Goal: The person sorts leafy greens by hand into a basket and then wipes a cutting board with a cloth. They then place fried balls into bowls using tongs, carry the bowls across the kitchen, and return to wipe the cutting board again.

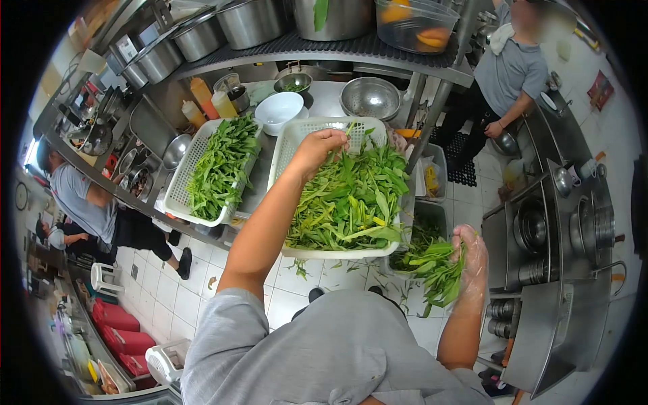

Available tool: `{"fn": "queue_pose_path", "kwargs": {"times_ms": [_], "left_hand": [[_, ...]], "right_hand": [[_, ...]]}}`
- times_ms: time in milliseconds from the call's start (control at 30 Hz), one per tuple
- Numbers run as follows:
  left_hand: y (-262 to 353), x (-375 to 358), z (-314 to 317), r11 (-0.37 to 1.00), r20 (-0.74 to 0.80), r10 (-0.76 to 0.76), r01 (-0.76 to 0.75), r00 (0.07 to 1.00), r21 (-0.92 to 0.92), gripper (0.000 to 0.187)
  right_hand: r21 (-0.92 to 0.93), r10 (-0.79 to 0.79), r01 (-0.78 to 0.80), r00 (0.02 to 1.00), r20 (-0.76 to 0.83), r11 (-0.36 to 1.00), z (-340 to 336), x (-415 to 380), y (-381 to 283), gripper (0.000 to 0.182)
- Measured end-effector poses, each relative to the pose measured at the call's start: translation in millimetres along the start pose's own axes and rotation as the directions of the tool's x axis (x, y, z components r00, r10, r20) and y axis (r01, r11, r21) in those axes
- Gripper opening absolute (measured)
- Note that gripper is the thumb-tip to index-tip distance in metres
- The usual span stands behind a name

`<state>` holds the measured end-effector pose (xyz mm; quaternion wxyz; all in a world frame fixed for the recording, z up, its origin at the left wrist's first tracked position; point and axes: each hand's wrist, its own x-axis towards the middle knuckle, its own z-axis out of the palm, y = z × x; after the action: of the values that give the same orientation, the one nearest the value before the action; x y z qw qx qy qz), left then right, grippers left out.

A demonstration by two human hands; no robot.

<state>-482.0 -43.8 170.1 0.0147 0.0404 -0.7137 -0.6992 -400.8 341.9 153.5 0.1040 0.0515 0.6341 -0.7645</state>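
Observation:
My left hand point(322, 150) is over the back of a large white basket point(290, 138) heaped with leafy greens point(351, 196), its fingers pinched on a small green sprig point(349, 129). Out to the right, my right hand point(470, 260), in a clear plastic glove, grips a bunch of greens point(437, 273) whose leaves hang to the left and down. Below that bunch, partly hidden, a bin point(432, 214) on the floor holds more greens. A second white basket point(177, 185) with greens stands on the left.
White bowl point(279, 111), metal colander point(370, 98) and sauce bottles point(223, 104) stand behind the baskets. A shelf edge point(270, 59) with pots crosses above. One person point(513, 74) stands at back right, another point(81, 202) at left. Leaf scraps lie on the tiled floor point(169, 297).

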Motion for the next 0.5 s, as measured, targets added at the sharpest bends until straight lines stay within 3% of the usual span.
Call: {"fn": "queue_pose_path", "kwargs": {"times_ms": [67,167,333,400,500], "left_hand": [[10.9,-13.4,8.9,0.96,0.099,-0.055,0.079,0.994,-0.267,0.015],[9.6,-26.1,28.5,0.919,0.192,-0.086,0.152,0.978,-0.363,0.012],[-3.9,-41.6,68.4,0.938,0.243,-0.098,0.171,0.965,-0.302,0.01],[-2.7,-50.6,84.0,0.977,0.241,-0.077,0.121,0.968,-0.176,0.011],[-3.4,-57.2,98.7,0.984,0.267,-0.051,0.094,0.962,-0.153,0.013]], "right_hand": [[-0.056,-0.02,0.024,0.998,0.06,0.998,12.4,1.5,-9.3,0.02],[-0.156,-0.051,0.066,0.994,0.095,0.986,40.5,7.7,-30.1,0.022],[-0.289,-0.167,0.221,0.965,0.201,0.931,84.1,31.7,-58.6,0.026],[-0.294,-0.18,0.241,0.959,0.22,0.925,92.8,54.2,-50.3,0.028],[-0.388,-0.176,0.262,0.954,0.243,0.884,103.6,59.9,-47.5,0.031]]}}
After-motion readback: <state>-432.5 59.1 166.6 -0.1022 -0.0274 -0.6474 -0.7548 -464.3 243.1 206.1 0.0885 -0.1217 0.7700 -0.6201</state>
